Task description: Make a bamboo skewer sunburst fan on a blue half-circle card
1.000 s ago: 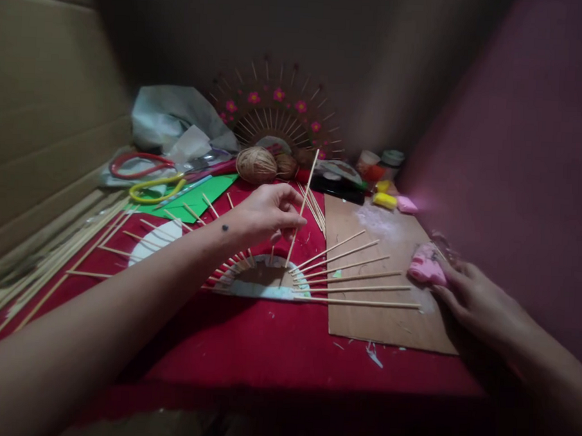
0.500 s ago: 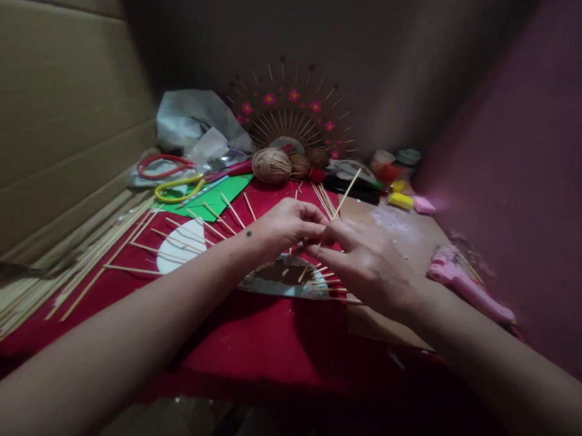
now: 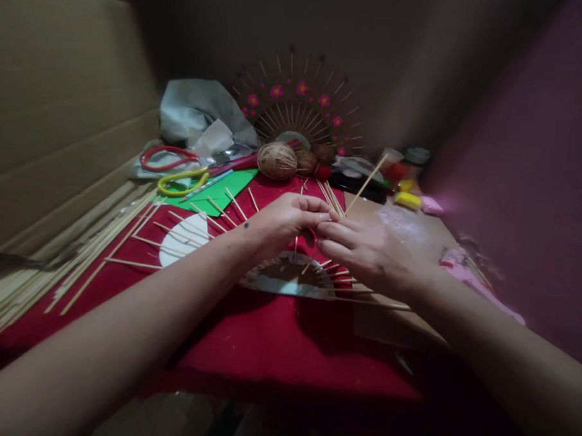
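Meeting over the middle of the red-covered table [image 3: 285,340], the left hand [image 3: 286,221] and the right hand [image 3: 366,253] are seen fingertip to fingertip. A thin, pale wooden stick [image 3: 364,182] is pinched between them; its long free end slants up and to the right from the right hand, while a short end shows below the fingers, pointing down at a half-round cardboard base [image 3: 288,279]. The fingers of both hands are drawn together, closed on the stick.

The base is laid flat directly beneath the hands, with a light rim and a darker inner arc; more sticks are fanned outward from its curved edge like spokes. Part of it rests on a flat brown cardboard sheet [image 3: 406,226] to the right.

A second, white half-disc [image 3: 184,242] with sticks is seen to the left, near a long bundle of loose sticks [image 3: 67,259]. Farther back are placed a green paper sheet [image 3: 219,189], yellow-handled scissors [image 3: 179,182], a round ball of twine [image 3: 277,160], and a finished stick fan with pink flowers [image 3: 300,109], standing upright. A pink, soft-looking lump [image 3: 457,260] lies at the right.
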Action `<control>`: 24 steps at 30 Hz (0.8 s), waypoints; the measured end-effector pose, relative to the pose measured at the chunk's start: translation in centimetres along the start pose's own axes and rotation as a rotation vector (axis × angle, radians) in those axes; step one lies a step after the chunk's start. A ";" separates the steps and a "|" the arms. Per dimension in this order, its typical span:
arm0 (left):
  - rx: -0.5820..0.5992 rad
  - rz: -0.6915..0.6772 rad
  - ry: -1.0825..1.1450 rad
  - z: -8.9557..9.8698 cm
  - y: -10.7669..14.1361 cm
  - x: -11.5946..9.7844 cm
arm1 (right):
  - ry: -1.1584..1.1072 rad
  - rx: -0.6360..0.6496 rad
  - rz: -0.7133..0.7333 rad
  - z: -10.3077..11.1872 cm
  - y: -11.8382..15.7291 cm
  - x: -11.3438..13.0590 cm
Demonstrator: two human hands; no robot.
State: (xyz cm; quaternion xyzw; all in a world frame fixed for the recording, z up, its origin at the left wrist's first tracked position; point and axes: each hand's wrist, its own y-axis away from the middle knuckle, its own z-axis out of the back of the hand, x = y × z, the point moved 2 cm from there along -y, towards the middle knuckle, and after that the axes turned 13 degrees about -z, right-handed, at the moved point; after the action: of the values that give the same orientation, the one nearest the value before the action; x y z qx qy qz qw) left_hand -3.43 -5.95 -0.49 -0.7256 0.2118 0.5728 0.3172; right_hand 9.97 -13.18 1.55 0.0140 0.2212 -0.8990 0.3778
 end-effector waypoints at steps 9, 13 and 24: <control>-0.212 -0.125 -0.370 2.5 -0.1 -2.2 | -0.032 0.156 -0.323 -1.5 0.8 -3.1; -0.186 -0.071 -0.496 3.5 -0.4 -1.3 | -0.106 0.191 -0.366 -2.1 1.0 -2.9; -0.058 0.021 -0.618 2.2 -0.7 -0.3 | -0.300 0.262 -0.429 -2.7 1.1 -2.5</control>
State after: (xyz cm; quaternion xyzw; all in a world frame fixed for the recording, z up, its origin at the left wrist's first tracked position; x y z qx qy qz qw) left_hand -4.63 -3.94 -0.36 -0.5238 0.0964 0.7751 0.3399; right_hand 12.10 -11.07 -0.80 -0.1175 0.0430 -0.9713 0.2024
